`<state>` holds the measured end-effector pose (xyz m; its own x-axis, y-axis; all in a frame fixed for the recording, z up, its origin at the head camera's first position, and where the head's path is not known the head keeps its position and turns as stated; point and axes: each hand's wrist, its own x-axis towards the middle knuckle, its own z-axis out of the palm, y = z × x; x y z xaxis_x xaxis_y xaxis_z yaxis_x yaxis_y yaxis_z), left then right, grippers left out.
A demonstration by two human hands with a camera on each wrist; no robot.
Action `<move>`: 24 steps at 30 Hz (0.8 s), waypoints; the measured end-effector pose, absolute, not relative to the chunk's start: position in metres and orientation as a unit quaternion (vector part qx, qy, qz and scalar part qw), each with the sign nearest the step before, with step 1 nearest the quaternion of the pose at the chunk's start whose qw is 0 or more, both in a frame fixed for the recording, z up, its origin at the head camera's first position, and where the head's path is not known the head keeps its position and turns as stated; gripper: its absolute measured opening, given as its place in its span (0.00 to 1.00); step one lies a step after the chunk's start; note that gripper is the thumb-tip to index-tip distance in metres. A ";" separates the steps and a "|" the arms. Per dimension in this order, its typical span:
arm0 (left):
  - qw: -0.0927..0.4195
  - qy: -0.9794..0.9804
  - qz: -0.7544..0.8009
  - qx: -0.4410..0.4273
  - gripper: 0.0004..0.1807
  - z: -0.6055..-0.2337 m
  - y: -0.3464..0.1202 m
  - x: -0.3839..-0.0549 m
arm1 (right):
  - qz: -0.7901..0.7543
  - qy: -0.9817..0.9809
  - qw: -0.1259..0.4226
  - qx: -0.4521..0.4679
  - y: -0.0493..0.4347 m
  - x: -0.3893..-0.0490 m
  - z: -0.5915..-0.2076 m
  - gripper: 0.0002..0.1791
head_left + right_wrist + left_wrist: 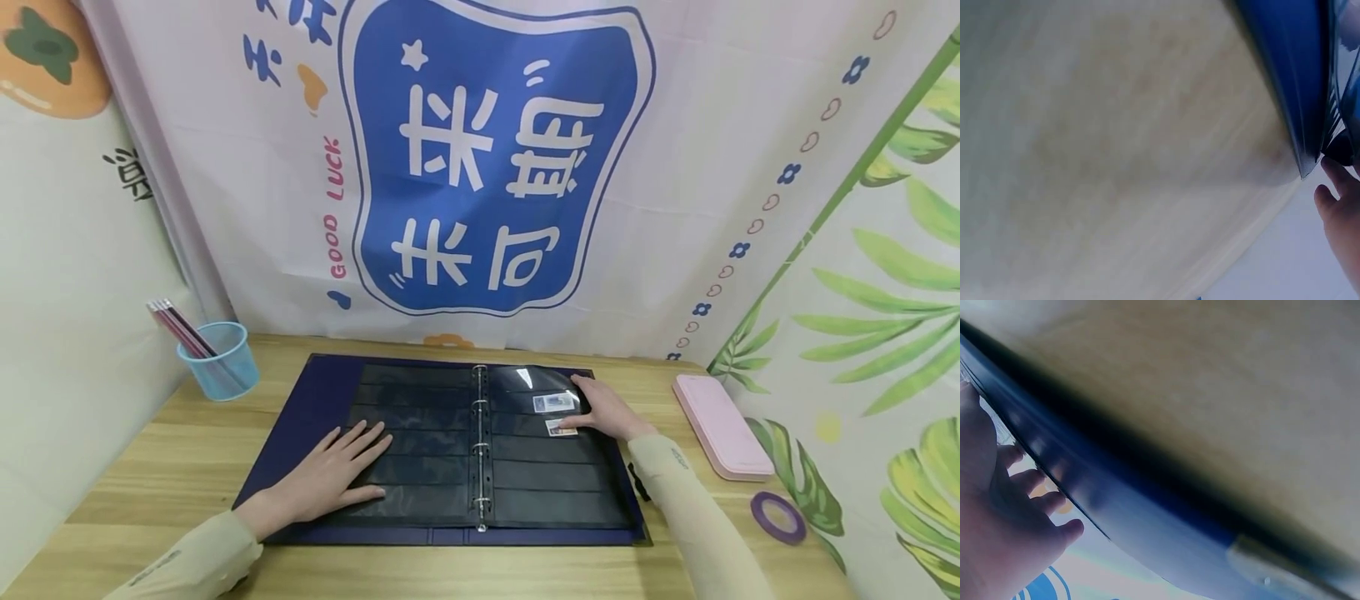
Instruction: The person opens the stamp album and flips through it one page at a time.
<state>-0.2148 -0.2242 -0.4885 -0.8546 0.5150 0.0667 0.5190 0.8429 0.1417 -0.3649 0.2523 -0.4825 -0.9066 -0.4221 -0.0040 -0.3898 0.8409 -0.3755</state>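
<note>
A dark blue ring binder (295, 425) lies spread out on the table, a stamp album with black pocket pages on both sides of its metal rings (481, 450). My left hand (333, 475) rests flat on the left black page (427, 467), fingers spread. At the outer edge of the right black page (555, 483), my right hand (606, 410) grips the page, its thumb over the front. That page bends up a little near the fingers. Two stamps sit in its pockets: a wider one (553, 403) and a smaller one (555, 427) partly under the thumb.
On the wooden table (150, 467), a light blue mesh cup (228, 375) holds several pencils (180, 327) at the back left. To the right are a pink case (722, 425) and a purple tape roll (778, 517). A printed cloth (637, 275) hangs behind the binder.
</note>
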 end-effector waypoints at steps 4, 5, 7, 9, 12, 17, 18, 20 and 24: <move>0.015 -0.960 -0.077 -0.269 0.44 -0.489 -0.224 -0.215 | -0.210 0.952 0.015 -0.224 0.254 -0.364 -0.483 0.59; 0.017 -0.960 -0.076 -0.271 0.44 -0.489 -0.224 -0.215 | -0.212 0.951 0.009 -0.225 0.254 -0.364 -0.482 0.58; 0.021 -0.958 -0.075 -0.275 0.44 -0.489 -0.224 -0.215 | -0.212 0.951 -0.001 -0.227 0.255 -0.364 -0.481 0.57; 0.022 -0.958 -0.074 -0.276 0.44 -0.489 -0.224 -0.215 | -0.211 0.951 -0.004 -0.225 0.255 -0.364 -0.478 0.56; 0.023 -0.958 -0.075 -0.278 0.44 -0.490 -0.224 -0.215 | -0.204 0.953 0.001 -0.224 0.255 -0.363 -0.473 0.55; 0.020 -0.958 -0.075 -0.277 0.44 -0.490 -0.225 -0.215 | -0.197 0.953 0.011 -0.230 0.254 -0.362 -0.467 0.53; 0.020 -0.958 -0.075 -0.277 0.44 -0.490 -0.225 -0.216 | -0.194 0.953 0.012 -0.231 0.253 -0.362 -0.466 0.52; 0.021 -0.958 -0.075 -0.277 0.44 -0.491 -0.225 -0.216 | -0.189 0.955 0.016 -0.227 0.253 -0.360 -0.464 0.52; 0.028 -0.957 -0.075 -0.279 0.44 -0.493 -0.225 -0.217 | -0.196 0.958 0.033 -0.208 0.251 -0.356 -0.459 0.53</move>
